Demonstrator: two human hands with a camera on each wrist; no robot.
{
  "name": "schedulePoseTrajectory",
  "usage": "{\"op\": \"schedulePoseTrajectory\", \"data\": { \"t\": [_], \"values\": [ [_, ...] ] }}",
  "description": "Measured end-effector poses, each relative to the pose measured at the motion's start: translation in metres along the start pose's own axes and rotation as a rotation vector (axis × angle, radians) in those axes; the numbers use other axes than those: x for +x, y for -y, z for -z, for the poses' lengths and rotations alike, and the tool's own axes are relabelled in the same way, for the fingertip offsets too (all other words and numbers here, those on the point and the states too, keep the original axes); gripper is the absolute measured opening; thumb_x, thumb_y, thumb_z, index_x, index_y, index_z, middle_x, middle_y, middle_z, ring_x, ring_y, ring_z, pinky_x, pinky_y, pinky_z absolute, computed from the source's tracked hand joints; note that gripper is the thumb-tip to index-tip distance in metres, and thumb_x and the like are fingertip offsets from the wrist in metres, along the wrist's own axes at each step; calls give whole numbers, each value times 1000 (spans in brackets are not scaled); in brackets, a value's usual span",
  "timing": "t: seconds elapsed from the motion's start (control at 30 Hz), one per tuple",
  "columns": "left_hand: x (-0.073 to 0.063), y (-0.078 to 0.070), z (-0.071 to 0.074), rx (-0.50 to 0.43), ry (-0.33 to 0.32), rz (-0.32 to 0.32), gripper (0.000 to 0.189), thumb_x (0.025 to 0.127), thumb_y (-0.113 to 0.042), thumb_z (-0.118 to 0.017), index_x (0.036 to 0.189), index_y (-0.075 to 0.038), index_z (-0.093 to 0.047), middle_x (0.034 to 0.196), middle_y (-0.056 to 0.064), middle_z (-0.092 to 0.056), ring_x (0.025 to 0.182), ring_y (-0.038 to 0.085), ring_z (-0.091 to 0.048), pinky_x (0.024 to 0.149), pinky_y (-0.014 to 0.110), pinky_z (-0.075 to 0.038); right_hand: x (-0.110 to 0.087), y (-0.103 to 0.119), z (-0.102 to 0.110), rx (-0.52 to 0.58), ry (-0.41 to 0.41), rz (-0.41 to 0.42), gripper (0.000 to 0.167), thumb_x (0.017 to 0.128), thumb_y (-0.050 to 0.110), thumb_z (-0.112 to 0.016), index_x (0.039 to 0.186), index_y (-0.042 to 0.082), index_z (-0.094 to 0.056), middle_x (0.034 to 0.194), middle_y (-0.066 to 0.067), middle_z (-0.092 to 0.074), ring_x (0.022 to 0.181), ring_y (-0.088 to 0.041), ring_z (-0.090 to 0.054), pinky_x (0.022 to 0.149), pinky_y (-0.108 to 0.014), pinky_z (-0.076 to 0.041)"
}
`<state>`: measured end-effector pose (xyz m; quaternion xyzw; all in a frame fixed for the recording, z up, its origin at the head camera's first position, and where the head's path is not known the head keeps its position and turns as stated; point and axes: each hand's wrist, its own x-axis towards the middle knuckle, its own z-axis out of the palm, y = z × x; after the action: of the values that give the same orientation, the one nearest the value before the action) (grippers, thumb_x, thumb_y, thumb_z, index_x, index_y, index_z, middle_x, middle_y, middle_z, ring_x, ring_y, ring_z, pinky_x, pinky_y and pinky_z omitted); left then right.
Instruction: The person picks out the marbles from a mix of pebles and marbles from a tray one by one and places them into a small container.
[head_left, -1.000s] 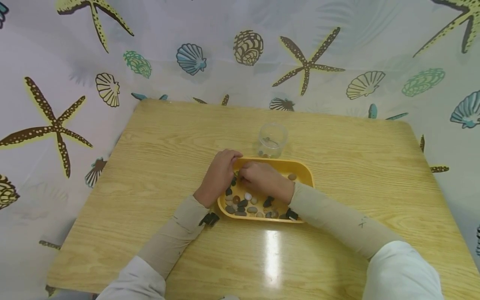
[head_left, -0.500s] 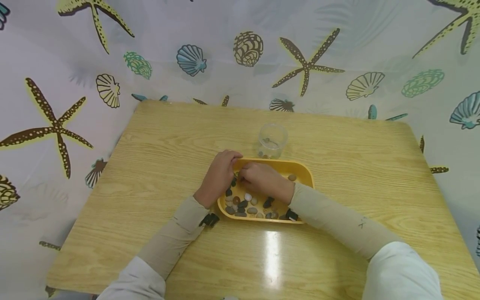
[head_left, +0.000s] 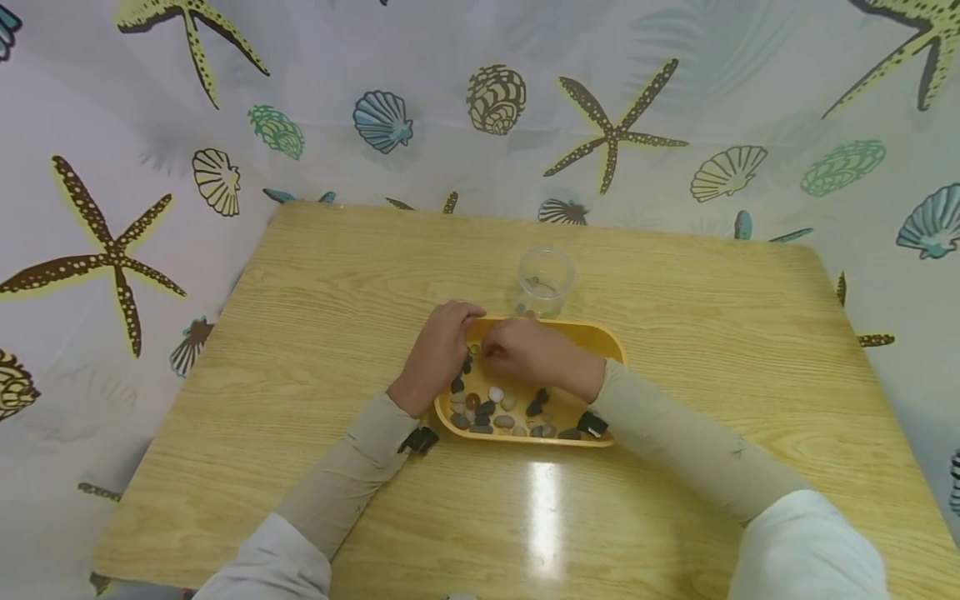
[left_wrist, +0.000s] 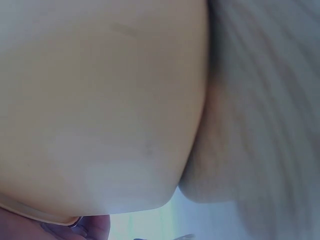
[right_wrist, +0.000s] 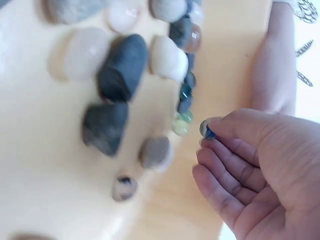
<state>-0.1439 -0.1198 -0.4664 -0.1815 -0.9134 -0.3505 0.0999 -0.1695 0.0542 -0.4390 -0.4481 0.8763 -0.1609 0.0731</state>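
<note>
In the head view a yellow plastic tray (head_left: 617, 350) lies on the wooden table, with stones and glass marbles in it. My left hand (head_left: 433, 354) grips the tray's left end at the rim; in the left wrist view its fingers (left_wrist: 100, 227) show by the rim. Over the tray's far left part is my right hand (head_left: 536, 354). Between thumb and index finger it pinches a blue and clear marble (right_wrist: 206, 129), seen in the right wrist view. Green marbles (right_wrist: 182, 122) lie close by, along with dark stones (right_wrist: 121, 67) and a white stone (right_wrist: 169, 58).
Just behind the tray stands a clear round cup (head_left: 546, 292) with a few small things at its bottom. The wooden table (head_left: 337, 275) extends around the tray. A curtain (head_left: 450, 50) printed with shells and starfish hangs behind the table.
My right hand has lifted slightly and shifted a little to the right, with its forearm. The left hand stays on the tray rim, and the tray has not visibly moved.
</note>
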Motion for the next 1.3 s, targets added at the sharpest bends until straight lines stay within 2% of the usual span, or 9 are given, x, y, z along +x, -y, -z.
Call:
{"op": "schedulePoseTrajectory", "data": {
  "t": [0.17,0.33,0.7,0.97,1.3],
  "values": [
    [1,-1,1,-10,5,8,22,98,-7,-42,112,-9,-60,108,3,-60,101,17,-53,88,28,-44,-8,-1,22,34,-15,-43,12,86,14,-67,96,9,-71,94,1,-66,86,-13,-61,77,-28,-50],
    [1,-1,0,-20,12,12,22,98,-6,-43,112,-9,-60,108,4,-60,101,18,-53,87,29,-45,-17,-8,39,70,-36,-76,14,87,14,-65,99,7,-70,97,-1,-66,88,-14,-61,77,-28,-51],
    [0,-1,0,-15,9,2,22,99,-5,-42,113,-8,-59,110,3,-59,103,18,-53,89,29,-44,-37,-27,63,218,-173,-63,16,87,16,-67,102,10,-69,95,3,-67,84,-11,-63,76,-34,-52],
    [0,-2,0,-13,7,-2,23,99,-7,-41,112,-9,-59,110,2,-59,102,17,-53,88,28,-44,-50,-45,75,223,-310,-79,16,86,16,-68,100,9,-69,95,1,-67,82,-12,-63,77,-35,-52],
    [-1,-2,0,-30,16,12,23,99,-8,-41,113,-8,-59,110,3,-59,102,17,-52,88,29,-44,-58,-71,82,188,-382,-215,17,88,21,-66,102,11,-69,95,1,-66,83,-12,-62,78,-35,-52]
  ]
}}
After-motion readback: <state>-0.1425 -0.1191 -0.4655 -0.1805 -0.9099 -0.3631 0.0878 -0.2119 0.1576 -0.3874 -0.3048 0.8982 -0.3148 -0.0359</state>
